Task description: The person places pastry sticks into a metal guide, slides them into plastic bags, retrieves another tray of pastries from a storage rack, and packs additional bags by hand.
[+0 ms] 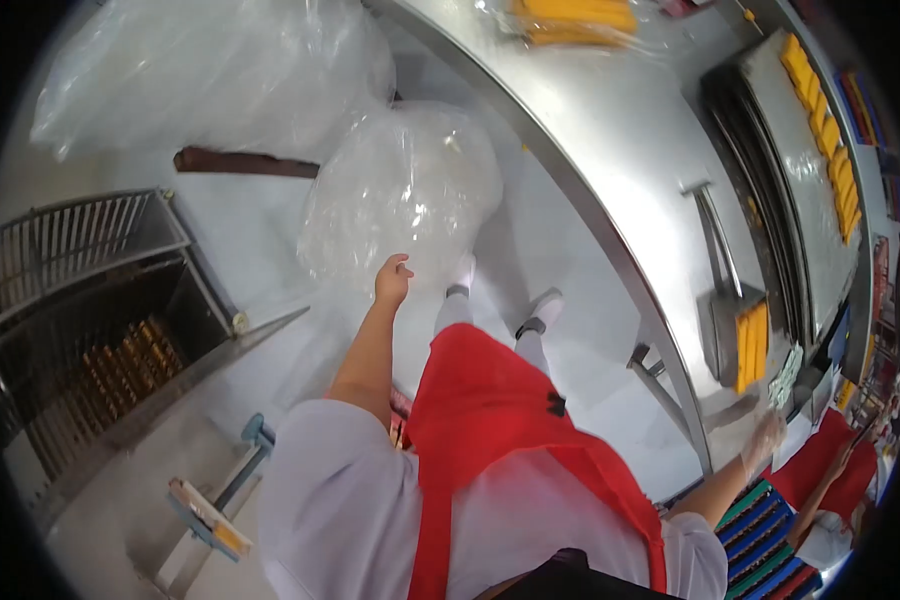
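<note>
My left hand [394, 279] hangs over the floor with its fingers loosely bent and slightly apart, holding nothing I can see. Just beyond it is a large clear plastic bag [405, 190]; I cannot tell whether they touch. My right hand [767, 437], which seems to be in a thin clear glove, reaches out at the right by the steel table [610, 130]. Its fingers are blurred. A pale green cloth [787, 376] lies close to it. Near that hand, a long-handled metal holder [720, 325] contains yellow sticks [751, 347].
More yellow pieces line a metal tray [805, 170], and a bagged yellow bundle [575, 20] lies on the table. At left stands a metal basket unit [85, 250]. Another plastic bag [220, 80] covers the floor. A co-worker in red [820, 460] is at far right, by coloured racks [760, 535].
</note>
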Demonstrator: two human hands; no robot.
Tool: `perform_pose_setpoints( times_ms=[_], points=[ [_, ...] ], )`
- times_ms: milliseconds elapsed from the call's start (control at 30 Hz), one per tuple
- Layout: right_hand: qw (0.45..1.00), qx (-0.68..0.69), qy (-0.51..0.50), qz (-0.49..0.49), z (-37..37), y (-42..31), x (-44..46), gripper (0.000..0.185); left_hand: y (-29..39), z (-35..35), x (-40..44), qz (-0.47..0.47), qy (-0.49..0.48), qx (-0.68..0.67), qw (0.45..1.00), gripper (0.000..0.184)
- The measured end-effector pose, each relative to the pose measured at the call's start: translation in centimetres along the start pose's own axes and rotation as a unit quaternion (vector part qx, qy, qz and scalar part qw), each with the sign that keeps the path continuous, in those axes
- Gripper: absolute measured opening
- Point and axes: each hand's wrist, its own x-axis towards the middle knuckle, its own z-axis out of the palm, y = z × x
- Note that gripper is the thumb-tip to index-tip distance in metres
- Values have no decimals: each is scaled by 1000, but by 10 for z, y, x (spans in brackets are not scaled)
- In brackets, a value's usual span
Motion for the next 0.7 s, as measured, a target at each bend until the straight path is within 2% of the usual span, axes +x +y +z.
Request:
perform_pose_setpoints(
  times_ms=[67,100,133,167,200,267,300,333,400,433,467,500,567,633,700],
  points=[
    [998,-60,0,0,-31,-62,-1,29,-10,9,69,132,32,76,988,24],
    [985,88,48,143,-42,-111,-3,27,-8,10,98,143,26,130,981,24],
    [928,230,102,276,-52,-136,-6,25,-9,11,122,156,15,181,971,25],
    [914,324,84,230,-56,-126,-11,21,-27,14,158,124,-25,256,958,32],
    [917,304,108,233,-61,-126,-20,21,-64,21,201,129,-69,425,893,43],
    [910,348,77,213,-76,-128,-37,17,-60,14,227,-14,-88,453,887,45],
    [915,328,90,216,-84,-131,-49,17,-56,9,239,-84,-99,470,873,46],
    [956,214,111,167,-92,-135,-59,16,-35,3,234,-113,-94,498,855,44],
    [989,-18,134,57,-96,-141,-81,12,-53,0,250,-131,-119,527,831,48],
    [946,55,103,302,-99,-118,-98,12,-56,2,251,-130,-133,525,831,48],
    [947,43,102,302,-105,-111,-114,12,-58,3,252,-157,-132,526,825,52],
    [944,-95,25,314,-112,-119,-124,15,-64,4,253,-185,-129,527,819,56],
    [917,-233,-51,320,-123,-132,-134,19,-79,7,260,-151,-127,526,827,60],
    [839,-240,-176,456,-130,-182,-127,15,-88,10,269,-116,-118,518,840,65],
    [809,-358,-360,297,-131,-125,-161,16,-96,10,276,-62,-88,357,928,63]
  ],
)
